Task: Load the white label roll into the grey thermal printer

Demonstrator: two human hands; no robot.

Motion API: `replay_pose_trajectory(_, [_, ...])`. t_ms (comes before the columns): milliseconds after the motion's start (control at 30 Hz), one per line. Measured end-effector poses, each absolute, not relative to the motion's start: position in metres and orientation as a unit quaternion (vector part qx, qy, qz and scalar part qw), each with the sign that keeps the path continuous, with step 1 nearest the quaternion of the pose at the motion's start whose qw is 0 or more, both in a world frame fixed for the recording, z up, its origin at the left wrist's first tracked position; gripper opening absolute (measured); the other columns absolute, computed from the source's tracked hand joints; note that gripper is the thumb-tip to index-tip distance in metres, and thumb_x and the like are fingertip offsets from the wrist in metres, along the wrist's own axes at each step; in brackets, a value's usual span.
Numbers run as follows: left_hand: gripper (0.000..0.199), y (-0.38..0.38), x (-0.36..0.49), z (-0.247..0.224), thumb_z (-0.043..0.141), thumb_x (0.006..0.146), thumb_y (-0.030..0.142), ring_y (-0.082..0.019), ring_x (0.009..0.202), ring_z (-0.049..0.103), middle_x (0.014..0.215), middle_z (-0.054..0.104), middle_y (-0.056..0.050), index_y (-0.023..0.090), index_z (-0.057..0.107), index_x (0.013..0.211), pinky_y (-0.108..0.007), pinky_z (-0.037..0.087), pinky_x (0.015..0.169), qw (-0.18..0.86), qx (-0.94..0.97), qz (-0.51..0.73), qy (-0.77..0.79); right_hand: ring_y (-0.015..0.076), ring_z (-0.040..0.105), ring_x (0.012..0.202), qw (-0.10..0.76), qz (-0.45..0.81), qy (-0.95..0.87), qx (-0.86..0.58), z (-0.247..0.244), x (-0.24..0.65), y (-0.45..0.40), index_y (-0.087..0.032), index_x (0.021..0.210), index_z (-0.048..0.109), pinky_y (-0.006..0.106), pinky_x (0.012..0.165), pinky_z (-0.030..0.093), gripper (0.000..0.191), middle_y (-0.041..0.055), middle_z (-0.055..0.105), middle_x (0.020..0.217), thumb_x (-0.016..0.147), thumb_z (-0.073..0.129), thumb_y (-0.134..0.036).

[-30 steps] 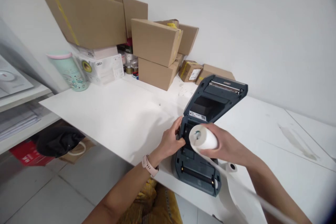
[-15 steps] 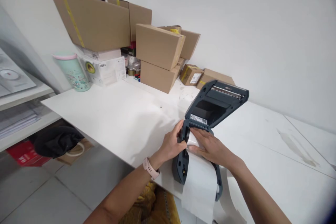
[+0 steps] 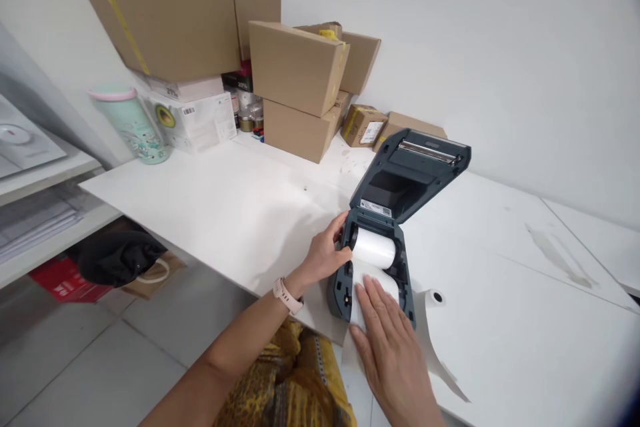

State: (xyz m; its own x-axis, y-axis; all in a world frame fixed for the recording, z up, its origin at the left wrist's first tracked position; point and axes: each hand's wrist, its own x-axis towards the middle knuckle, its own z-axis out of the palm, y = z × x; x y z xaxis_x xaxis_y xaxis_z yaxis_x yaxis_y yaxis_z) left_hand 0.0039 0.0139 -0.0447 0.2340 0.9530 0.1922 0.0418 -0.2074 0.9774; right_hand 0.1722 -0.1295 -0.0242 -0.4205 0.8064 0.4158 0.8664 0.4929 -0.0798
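Note:
A dark grey label printer (image 3: 341, 293) stands on the white table with its lid (image 3: 413, 173) raised. Inside its rear bay sits a white paper roll (image 3: 374, 248), whose loose strip runs towards the front. My left hand (image 3: 324, 253) grips the printer's left side wall, thumb over the rim and fingers on the outer face. My right hand (image 3: 387, 340) lies flat on the paper strip at the printer's front, fingers stretched out. The strip's front end is partly hidden under that hand.
Right of the printer, a small roll (image 3: 435, 297) lies by a curled strip (image 3: 440, 360). Cardboard boxes (image 3: 297, 70), a white box (image 3: 200, 123) and a green tumbler (image 3: 133, 127) stand at the back. A shelf (image 3: 85, 167) is at left.
My right hand has moved off the roll towards the printer's front, uncovering the roll. My left hand stays on the side wall. The camera view has shifted slightly.

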Motion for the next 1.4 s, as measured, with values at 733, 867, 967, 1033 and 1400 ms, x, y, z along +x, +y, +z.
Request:
replay_pose_trajectory(733, [0.055, 0.172, 0.023, 0.121, 0.036, 0.109, 0.049, -0.03, 0.159, 0.029, 0.167, 0.037, -0.015, 0.016, 0.045, 0.151, -0.052, 0.027, 0.126, 0.453, 0.619, 0.542, 0.344, 0.0261, 0.057, 0.137, 0.34, -0.189, -0.78, -0.49, -0.06, 0.154, -0.149, -0.014, 0.155, 0.047, 0.04, 0.111, 0.042, 0.055, 0.0112, 0.062, 0.149, 0.101, 0.051, -0.023])
replay_pose_trajectory(867, [0.068, 0.189, 0.049, 0.146, 0.031, 0.104, 0.066, -0.032, 0.134, 0.06, 0.134, 0.07, -0.016, 0.015, 0.069, 0.127, -0.05, 0.043, 0.114, 0.528, 0.673, 0.448, 0.259, 0.0252, 0.058, 0.137, 0.358, -0.196, -0.783, -0.468, -0.059, 0.157, -0.148, -0.012, 0.142, 0.06, 0.039, 0.113, 0.041, 0.043, 0.0125, 0.067, 0.142, 0.099, 0.053, -0.018])
replay_pose_trajectory(967, [0.056, 0.157, 0.053, 0.139, 0.04, 0.104, 0.059, -0.027, 0.12, 0.068, 0.12, 0.076, -0.011, 0.017, 0.076, 0.109, -0.044, 0.047, 0.11, 0.457, 0.716, 0.476, 0.225, 0.024, 0.057, 0.139, 0.367, -0.193, -0.78, -0.468, -0.059, 0.156, -0.148, -0.012, 0.137, 0.063, 0.038, 0.117, 0.04, 0.039, 0.0115, 0.068, 0.141, 0.099, 0.054, -0.017])
replay_pose_trajectory(1033, [0.049, 0.124, 0.048, 0.131, 0.042, 0.105, 0.052, -0.024, 0.117, 0.067, 0.12, 0.075, -0.009, 0.018, 0.076, 0.107, -0.041, 0.048, 0.108, 0.382, 0.739, 0.517, 0.201, 0.0229, 0.056, 0.141, 0.374, -0.188, -0.776, -0.472, -0.058, 0.156, -0.148, -0.012, 0.135, 0.064, 0.037, 0.12, 0.037, 0.038, 0.0112, 0.069, 0.14, 0.099, 0.054, -0.017])
replay_pose_trajectory(1400, [0.036, 0.001, 0.003, 0.052, 0.049, 0.104, 0.028, -0.027, 0.13, 0.062, 0.134, 0.066, -0.015, 0.019, 0.058, 0.138, -0.054, 0.046, 0.116, 0.073, 0.855, 0.505, 0.091, 0.0197, 0.055, 0.143, 0.426, -0.143, -0.761, -0.468, -0.07, 0.15, -0.166, -0.013, 0.127, 0.069, 0.038, 0.126, 0.035, 0.034, 0.0106, 0.073, 0.134, 0.096, 0.055, -0.006])
